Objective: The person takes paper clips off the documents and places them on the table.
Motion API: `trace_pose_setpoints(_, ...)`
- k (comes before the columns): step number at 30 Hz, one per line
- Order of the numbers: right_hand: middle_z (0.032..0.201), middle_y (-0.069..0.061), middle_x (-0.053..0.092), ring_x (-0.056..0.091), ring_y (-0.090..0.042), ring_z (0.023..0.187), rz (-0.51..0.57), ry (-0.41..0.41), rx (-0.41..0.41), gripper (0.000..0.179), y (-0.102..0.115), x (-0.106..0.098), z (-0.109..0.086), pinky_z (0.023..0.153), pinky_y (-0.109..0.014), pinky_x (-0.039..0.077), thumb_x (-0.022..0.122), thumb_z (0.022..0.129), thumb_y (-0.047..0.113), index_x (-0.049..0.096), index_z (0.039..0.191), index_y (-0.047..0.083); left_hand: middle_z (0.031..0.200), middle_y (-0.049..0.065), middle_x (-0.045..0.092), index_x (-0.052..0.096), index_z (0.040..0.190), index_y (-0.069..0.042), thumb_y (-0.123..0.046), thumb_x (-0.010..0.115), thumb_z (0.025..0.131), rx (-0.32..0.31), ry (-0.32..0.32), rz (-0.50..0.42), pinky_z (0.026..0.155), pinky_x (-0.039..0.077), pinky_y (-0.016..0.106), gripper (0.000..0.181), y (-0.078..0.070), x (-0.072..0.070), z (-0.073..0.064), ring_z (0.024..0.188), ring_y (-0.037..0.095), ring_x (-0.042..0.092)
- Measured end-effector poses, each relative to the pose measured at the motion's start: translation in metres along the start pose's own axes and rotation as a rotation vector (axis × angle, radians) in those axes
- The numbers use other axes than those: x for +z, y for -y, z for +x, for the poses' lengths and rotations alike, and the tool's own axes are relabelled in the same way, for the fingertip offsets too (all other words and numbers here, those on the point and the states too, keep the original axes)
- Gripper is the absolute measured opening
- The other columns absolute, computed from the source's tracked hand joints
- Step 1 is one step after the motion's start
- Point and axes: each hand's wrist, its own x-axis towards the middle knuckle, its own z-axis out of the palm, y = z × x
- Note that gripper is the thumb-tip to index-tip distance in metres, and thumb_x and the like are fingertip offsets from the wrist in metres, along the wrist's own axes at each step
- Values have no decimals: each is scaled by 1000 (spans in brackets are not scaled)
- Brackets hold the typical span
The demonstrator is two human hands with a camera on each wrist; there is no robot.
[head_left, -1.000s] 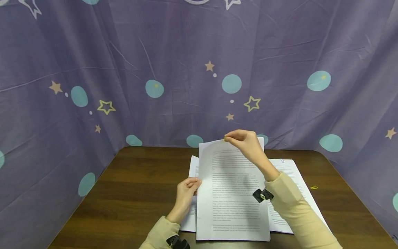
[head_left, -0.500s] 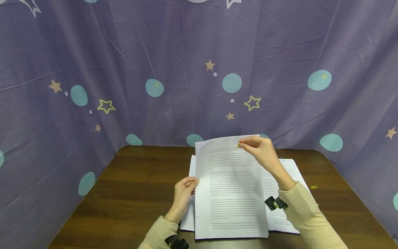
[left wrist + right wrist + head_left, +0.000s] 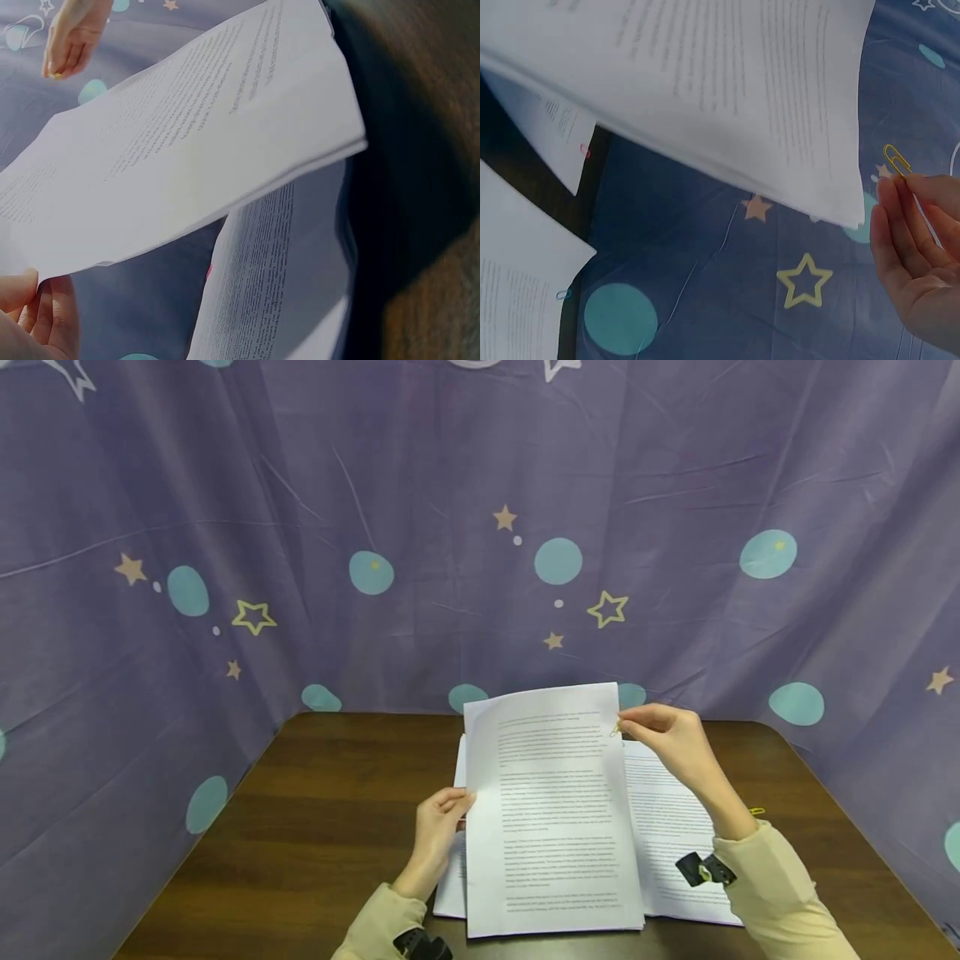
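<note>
My left hand pinches the left edge of a stack of printed sheets, held raised and tilted above the table. In the left wrist view, the thumb and fingers grip the stack's near edge. To the right of the stack's upper right corner, my right hand pinches a yellow paper clip between thumb and fingertips. The right wrist view shows this clip apart from the sheets, its loops pointing up and away from the hand.
Other printed papers lie on the brown table: a right pile with a blue paper clip, and a left pile partly covered. A red clip shows on one. Another yellow clip lies at right. A patterned curtain hangs behind.
My right hand has moved right and slightly down with the yellow paper clip, from the stack's top edge to beside its right corner. The held stack has shifted slightly left.
</note>
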Motion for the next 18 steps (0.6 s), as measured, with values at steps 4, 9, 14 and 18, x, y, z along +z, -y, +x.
trace_pose_setpoints(4, 91, -15, 65, 58, 3, 77, -51, -9, 3, 20, -16, -8, -4, 67, -13, 46, 64, 81, 14, 66, 95, 0, 70, 1, 65, 61, 85, 9, -1, 64, 78, 20, -12, 3, 46, 45, 17, 13, -6, 1, -4, 53, 4, 53)
trace_pose_setpoints(9, 86, -11, 66, 58, 4, 74, -89, -38, -5, 17, -26, -19, -10, 65, -12, 46, 65, 80, 11, 66, 92, -1, 71, 2, 66, 63, 85, 5, -5, 65, 79, 69, 8, -11, 45, 45, 18, 12, 14, -7, 6, 54, 6, 54)
trace_pose_setpoints(14, 82, -6, 67, 58, 4, 74, -119, -40, 22, 18, -36, -30, -18, 65, -10, 45, 64, 81, 10, 65, 93, -3, 74, 3, 66, 64, 86, -1, -12, 68, 77, 24, -4, 2, 46, 47, 21, 15, 53, -18, 26, 55, 7, 56)
trace_pose_setpoints(18, 80, -3, 67, 60, 0, 73, -113, -39, 50, 19, -48, -38, -26, 65, -10, 45, 64, 81, 15, 66, 92, -1, 74, 6, 66, 63, 87, 2, -11, 70, 74, -15, -55, 15, 46, 47, 22, 19, 62, -18, 32, 54, 9, 56)
